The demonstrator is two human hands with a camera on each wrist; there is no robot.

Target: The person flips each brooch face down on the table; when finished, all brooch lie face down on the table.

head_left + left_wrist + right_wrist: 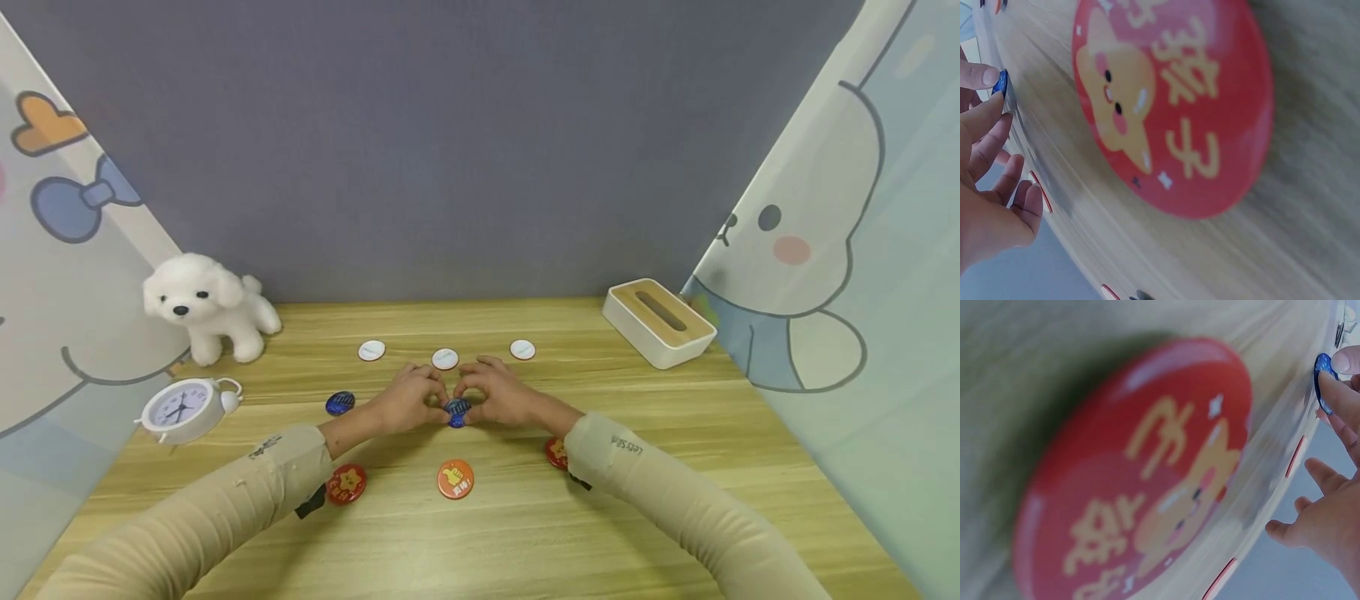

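Note:
A round blue button badge [457, 412] is held at the middle of the table between my two hands. My left hand [411, 398] pinches its left edge with thumb and fingers, and my right hand [504, 395] pinches the right edge. In the wrist views the blue badge [1000, 84] shows tilted up at the fingertips. Whether its lower edge touches the table I cannot tell. Left of the hands lies another blue badge [341, 404]. Nearer to me are an orange thumbs-up badge [455, 479] and two red star badges [347, 485], [1141, 481], the right one partly covered by the sleeve.
Beyond the hands, white discs with red rims lie in a row: left disc [372, 350], middle disc [445, 359], right disc [522, 349]. A plush dog [206, 304] and white alarm clock [183, 410] stand at the left. A tissue box [658, 323] sits back right, before a grey partition [450, 150].

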